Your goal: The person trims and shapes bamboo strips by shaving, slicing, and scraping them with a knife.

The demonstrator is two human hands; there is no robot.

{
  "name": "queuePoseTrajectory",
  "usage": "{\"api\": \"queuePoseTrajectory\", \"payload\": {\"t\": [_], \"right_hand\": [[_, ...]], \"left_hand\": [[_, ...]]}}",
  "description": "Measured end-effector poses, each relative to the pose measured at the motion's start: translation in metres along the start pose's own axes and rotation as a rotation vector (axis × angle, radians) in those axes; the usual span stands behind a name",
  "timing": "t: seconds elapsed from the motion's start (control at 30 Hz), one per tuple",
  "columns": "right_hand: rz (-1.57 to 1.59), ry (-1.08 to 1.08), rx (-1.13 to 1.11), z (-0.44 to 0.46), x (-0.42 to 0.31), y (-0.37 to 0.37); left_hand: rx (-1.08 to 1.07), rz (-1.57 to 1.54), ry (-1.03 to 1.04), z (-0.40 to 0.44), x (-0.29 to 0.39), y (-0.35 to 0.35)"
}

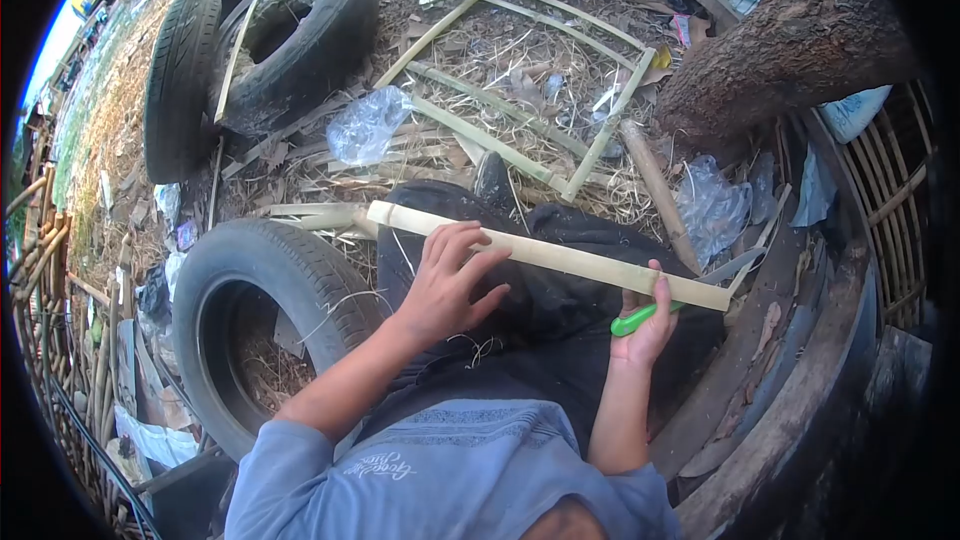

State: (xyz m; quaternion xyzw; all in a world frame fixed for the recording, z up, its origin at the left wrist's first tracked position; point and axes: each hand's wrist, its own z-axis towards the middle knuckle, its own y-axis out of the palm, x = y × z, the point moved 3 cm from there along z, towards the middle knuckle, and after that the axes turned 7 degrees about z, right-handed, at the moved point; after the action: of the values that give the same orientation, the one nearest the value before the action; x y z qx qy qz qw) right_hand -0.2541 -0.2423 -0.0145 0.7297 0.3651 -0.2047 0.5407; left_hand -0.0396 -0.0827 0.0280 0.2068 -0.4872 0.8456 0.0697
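A pale, flat bamboo strip (570,258) lies slantwise above my lap, its left end higher than its right. My left hand (452,278) is open over its left half, fingers apart and fingertips by the strip's edge; whether they press on it I cannot tell. My right hand (645,325) is closed around the green handle of a knife (630,322), with the thumb up against the strip near its right end. The knife's grey blade shows beyond the strip at the right, partly hidden behind it. A thin sliver stands off the strip's right end.
A tyre (275,250) lies at my left, and more tyres (300,50) are farther back. Ahead on the littered ground is a bamboo frame (490,130). Plastic bags (365,125) lie around. A thick tree trunk (780,50) leans in at the upper right, above a slatted bamboo basket (890,210).
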Motion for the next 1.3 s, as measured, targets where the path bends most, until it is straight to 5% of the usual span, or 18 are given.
{"api": "queuePoseTrajectory", "payload": {"t": [0.83, 1.13, 1.3], "right_hand": [[0.171, 0.059, 0.070, 0.113, 0.061, 0.032], [0.340, 0.133, -0.009, 0.078, 0.049, 0.033], [0.372, 0.196, -0.135, 0.043, 0.039, 0.044]], "left_hand": [[-0.029, 0.174, -0.097, -0.010, -0.076, 0.038], [-0.050, 0.227, -0.109, -0.003, -0.067, 0.039], [-0.159, 0.172, -0.424, 0.026, -0.040, 0.044]]}}
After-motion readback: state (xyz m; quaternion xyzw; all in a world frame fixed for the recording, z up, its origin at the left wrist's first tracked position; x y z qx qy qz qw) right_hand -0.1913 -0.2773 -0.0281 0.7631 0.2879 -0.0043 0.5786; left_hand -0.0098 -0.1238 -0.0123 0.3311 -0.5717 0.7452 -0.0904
